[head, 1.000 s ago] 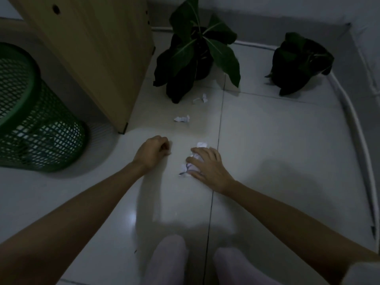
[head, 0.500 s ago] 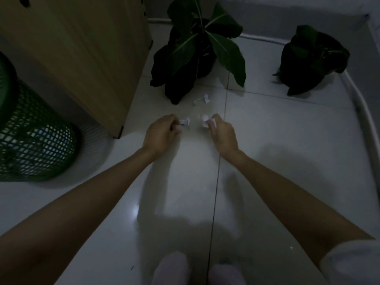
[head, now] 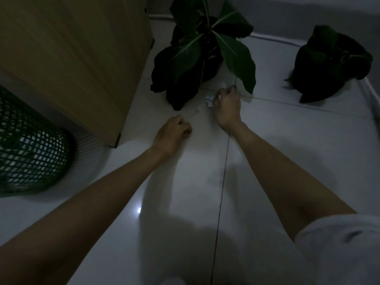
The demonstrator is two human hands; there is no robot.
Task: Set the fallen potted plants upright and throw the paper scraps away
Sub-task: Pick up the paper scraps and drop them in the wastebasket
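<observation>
My left hand (head: 173, 131) is a closed fist low over the white tiled floor; any paper in it is hidden. My right hand (head: 227, 105) reaches further forward, fingers closed on a white paper scrap (head: 209, 100) just in front of the big-leaved potted plant (head: 207, 54). A faint white bit of paper (head: 198, 109) lies on the tile between my hands. A second, darker potted plant (head: 329, 62) sits at the far right by the wall; I cannot tell whether it stands or lies.
A green mesh waste basket (head: 30, 153) stands at the left. A wooden cabinet (head: 82, 58) fills the upper left, its corner close to my left hand. A white pipe (head: 370, 95) runs along the right wall.
Both hands moved forward from the first scrap. The small scrap my left hand touched is gone from the floor. My right hand has reached the scrap by the plant.
</observation>
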